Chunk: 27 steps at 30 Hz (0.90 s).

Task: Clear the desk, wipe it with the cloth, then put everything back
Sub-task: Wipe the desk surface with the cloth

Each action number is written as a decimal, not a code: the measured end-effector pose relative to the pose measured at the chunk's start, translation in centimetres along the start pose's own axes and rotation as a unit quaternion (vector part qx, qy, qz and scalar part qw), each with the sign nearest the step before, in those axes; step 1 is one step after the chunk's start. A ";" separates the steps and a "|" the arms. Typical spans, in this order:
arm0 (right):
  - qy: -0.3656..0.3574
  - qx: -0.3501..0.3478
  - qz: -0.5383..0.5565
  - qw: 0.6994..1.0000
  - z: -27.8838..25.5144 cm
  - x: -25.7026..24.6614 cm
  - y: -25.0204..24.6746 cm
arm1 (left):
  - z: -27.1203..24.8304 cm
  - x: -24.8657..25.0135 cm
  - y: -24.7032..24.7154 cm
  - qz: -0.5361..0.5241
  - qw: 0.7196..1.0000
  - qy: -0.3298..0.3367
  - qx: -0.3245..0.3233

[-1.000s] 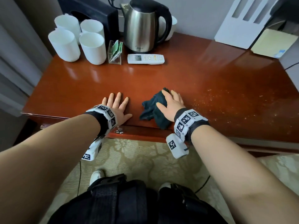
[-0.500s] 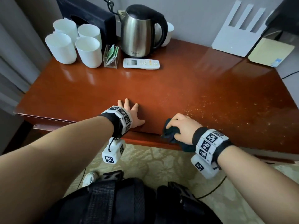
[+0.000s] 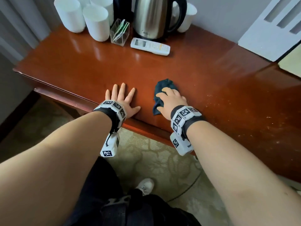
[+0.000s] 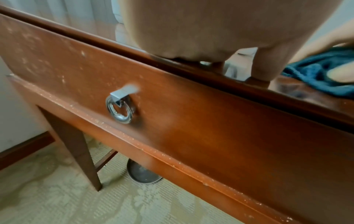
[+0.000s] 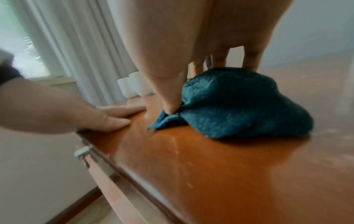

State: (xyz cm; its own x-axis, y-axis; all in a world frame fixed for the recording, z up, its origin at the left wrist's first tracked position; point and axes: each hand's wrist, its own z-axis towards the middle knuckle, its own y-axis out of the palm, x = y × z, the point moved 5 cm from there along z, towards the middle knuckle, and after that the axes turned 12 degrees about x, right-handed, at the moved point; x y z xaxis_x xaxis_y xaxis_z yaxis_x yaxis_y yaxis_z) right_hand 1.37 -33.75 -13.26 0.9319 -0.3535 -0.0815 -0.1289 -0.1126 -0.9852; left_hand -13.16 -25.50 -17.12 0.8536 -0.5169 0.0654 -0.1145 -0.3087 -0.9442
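The wiping step is under way: the right hand [image 3: 171, 99] is pressing the cloth [image 3: 163, 88] onto the table [image 3: 91, 67], close to its front edge. Pale specks are lying on the wood to the right of the cloth, so the next move probably calls for sweeping that way, keeping the palm down so the cloth drags the grit along instead of riding over it.

The left hand [image 3: 121, 101] is lying flat just left of the cloth, fingers straight and spread, holding nothing and seemingly bracing the body. The right hand is arching over the cloth, thumb and fingertips digging into the bunched fabric in the right wrist view; whether the fingers are curling under it or only pressing is hard to tell through the blur. Both forearms are reaching forward over the table's front edge.

Far behind the cloth, along the back of the table, the cups [image 3: 96, 22], kettle [image 3: 153, 17] and remote [image 3: 149, 46] are standing, so that strip may need wiping too
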 end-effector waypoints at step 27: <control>0.050 -0.064 -0.017 0.997 4.2 1.1 1.4 | -0.3 1.6 0.4 -0.012 0.999 -0.042 -0.008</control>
State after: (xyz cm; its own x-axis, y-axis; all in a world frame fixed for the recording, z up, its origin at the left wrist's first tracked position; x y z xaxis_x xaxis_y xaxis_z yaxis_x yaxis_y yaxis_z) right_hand 3.67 -30.37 -15.37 0.8990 -0.4372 -0.0260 -0.1454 -0.2419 -0.9594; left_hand -12.02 -26.69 -17.28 0.8962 -0.4396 0.0605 -0.1000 -0.3329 -0.9376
